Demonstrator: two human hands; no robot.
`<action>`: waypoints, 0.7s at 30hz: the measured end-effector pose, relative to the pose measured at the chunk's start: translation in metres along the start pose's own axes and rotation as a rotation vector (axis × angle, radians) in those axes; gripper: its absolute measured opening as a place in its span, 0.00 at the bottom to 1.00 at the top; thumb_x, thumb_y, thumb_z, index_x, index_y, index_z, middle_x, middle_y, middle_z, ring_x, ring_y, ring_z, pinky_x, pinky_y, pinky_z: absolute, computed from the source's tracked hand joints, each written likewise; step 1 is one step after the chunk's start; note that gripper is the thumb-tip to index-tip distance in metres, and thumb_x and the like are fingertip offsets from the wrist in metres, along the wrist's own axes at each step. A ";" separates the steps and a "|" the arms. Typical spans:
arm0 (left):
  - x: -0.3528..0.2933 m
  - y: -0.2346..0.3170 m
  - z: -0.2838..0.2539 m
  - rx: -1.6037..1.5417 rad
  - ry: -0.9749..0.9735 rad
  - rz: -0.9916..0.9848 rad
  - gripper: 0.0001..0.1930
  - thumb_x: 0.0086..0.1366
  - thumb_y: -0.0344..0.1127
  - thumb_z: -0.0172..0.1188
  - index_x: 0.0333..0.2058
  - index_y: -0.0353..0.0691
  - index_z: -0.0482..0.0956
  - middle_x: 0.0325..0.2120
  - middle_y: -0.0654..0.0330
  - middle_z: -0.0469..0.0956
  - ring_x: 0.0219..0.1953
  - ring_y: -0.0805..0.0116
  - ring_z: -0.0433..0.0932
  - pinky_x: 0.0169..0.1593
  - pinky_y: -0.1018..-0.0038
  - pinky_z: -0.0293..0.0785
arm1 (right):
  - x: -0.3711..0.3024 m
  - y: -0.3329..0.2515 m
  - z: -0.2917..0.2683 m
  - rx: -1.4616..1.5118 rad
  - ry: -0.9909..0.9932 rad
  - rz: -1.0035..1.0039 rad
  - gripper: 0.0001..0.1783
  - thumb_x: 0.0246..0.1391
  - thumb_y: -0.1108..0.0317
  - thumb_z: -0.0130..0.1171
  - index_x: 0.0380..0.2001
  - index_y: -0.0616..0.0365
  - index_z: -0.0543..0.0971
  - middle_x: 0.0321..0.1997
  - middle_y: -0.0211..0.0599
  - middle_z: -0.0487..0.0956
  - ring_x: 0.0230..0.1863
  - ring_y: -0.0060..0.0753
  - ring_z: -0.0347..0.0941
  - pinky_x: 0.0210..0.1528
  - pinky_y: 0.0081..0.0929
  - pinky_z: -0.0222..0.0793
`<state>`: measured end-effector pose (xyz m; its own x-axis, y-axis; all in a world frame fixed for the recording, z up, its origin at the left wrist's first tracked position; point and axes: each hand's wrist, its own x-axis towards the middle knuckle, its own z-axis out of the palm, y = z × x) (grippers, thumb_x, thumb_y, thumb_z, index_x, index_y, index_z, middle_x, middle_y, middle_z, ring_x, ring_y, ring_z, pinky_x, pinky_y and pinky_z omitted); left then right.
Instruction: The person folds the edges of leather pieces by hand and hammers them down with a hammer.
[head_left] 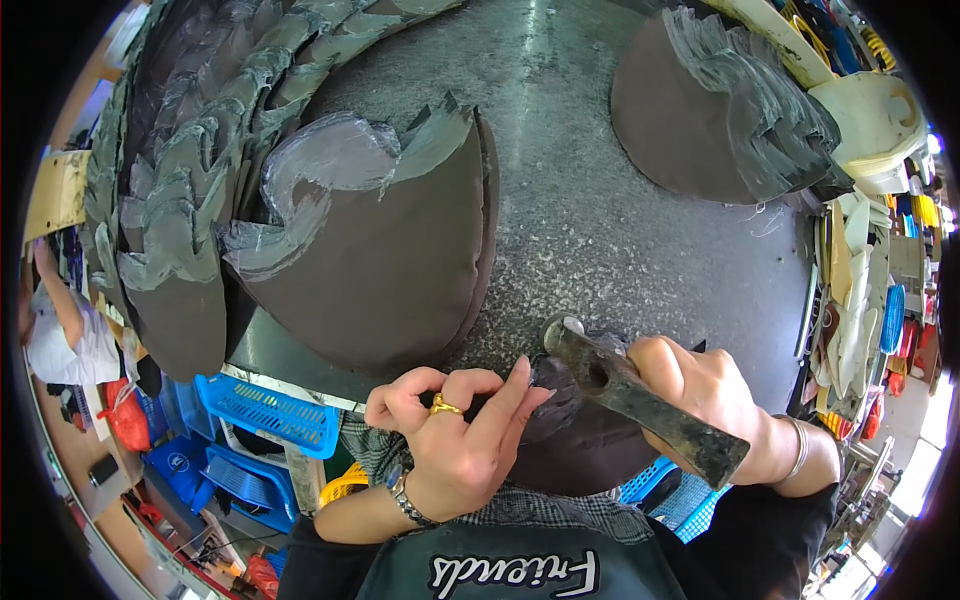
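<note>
My right hand [700,395] is closed around a hammer [640,395]; its worn dark metal head slants across the work, with the round face at the upper left. Beneath it lies a dark brown leather-like piece [575,455] at the table's near edge, its upper part smeared grey and partly hidden by the hammer. My left hand [455,430] is beside that piece, two fingers stretched toward its grey edge and the others bent. No tool shows in the left hand. A gold ring and a wristwatch are on it.
A large brown stack with wavy grey edges [380,265] lies left of centre, and overlapping rows of similar pieces [180,240] fill the far left. Another fanned stack [680,120] sits far right on the dark table [570,240]. Blue baskets [275,410] stand below left. A person [65,320] is at far left.
</note>
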<state>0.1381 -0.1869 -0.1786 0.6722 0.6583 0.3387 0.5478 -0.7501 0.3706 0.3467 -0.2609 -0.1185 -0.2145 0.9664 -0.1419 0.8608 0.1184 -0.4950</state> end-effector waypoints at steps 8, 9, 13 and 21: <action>-0.006 -0.001 0.005 -0.160 0.047 -0.059 0.16 0.42 0.31 0.73 0.33 0.51 0.85 0.26 0.75 0.73 0.38 0.63 0.63 0.45 0.65 0.51 | 0.008 -0.005 -0.003 -0.083 0.049 -0.030 0.12 0.49 0.68 0.59 0.33 0.60 0.68 0.21 0.33 0.65 0.18 0.29 0.73 0.12 0.26 0.66; -0.006 0.000 0.005 -0.163 0.047 -0.061 0.16 0.42 0.31 0.73 0.33 0.51 0.85 0.26 0.75 0.73 0.38 0.63 0.63 0.45 0.65 0.51 | 0.008 -0.006 -0.001 -0.176 0.121 -0.052 0.11 0.49 0.68 0.59 0.32 0.59 0.69 0.21 0.33 0.65 0.17 0.28 0.72 0.12 0.26 0.65; -0.009 0.002 0.005 -0.108 0.029 -0.039 0.15 0.41 0.29 0.71 0.31 0.52 0.84 0.27 0.76 0.72 0.39 0.63 0.63 0.45 0.62 0.50 | 0.013 -0.003 -0.005 -0.132 0.077 -0.036 0.10 0.49 0.68 0.59 0.29 0.57 0.69 0.19 0.31 0.64 0.15 0.26 0.70 0.11 0.24 0.64; -0.011 0.002 0.006 -0.065 0.048 -0.015 0.17 0.38 0.27 0.68 0.31 0.51 0.83 0.30 0.76 0.72 0.39 0.61 0.63 0.43 0.60 0.50 | 0.020 -0.005 -0.012 -0.182 0.006 -0.102 0.11 0.48 0.66 0.59 0.28 0.56 0.67 0.18 0.29 0.64 0.12 0.24 0.67 0.10 0.24 0.64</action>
<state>0.1349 -0.1963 -0.1873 0.6386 0.6730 0.3732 0.5230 -0.7353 0.4310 0.3434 -0.2395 -0.1087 -0.3023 0.9486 -0.0938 0.9043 0.2542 -0.3429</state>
